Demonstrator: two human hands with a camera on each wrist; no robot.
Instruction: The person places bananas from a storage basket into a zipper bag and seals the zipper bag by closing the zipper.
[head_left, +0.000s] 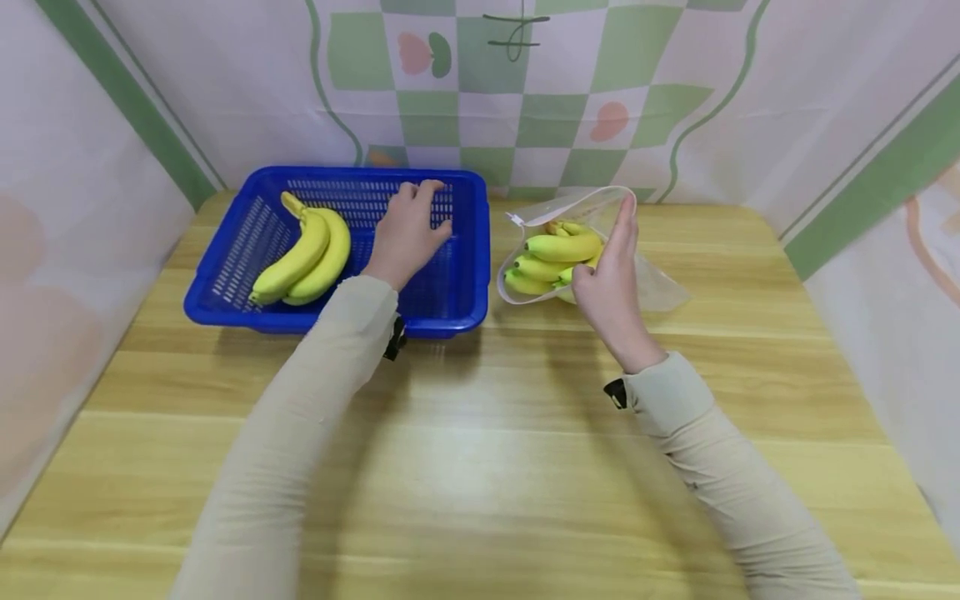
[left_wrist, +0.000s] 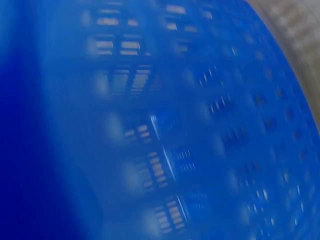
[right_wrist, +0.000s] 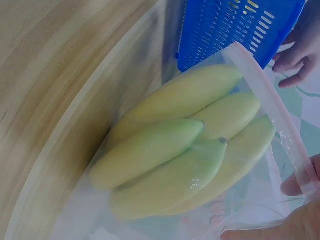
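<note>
My left hand (head_left: 407, 233) hovers over the right half of a blue plastic basket (head_left: 480, 250), fingers loosely bent and nothing held. Two joined bananas (head_left: 306, 258) lie at the basket's left side. To the right, my right hand (head_left: 611, 292) holds the rim of a clear zip bag (right_wrist: 287, 125), its index finger stretched along the far edge and the thumb low at the near side. Inside the bag sits a bunch of bananas (right_wrist: 165, 165), tips toward the mouth, which gapes open. Blurred blue basket wall (left_wrist: 150, 125) fills the left wrist view.
Both containers stand on a wood-grain table (head_left: 465, 467), near its back edge. Behind them hangs a checked, patterned cloth (head_left: 487, 108), with more cloth on both sides. The white zip slider (head_left: 514, 218) sits at the bag's left corner.
</note>
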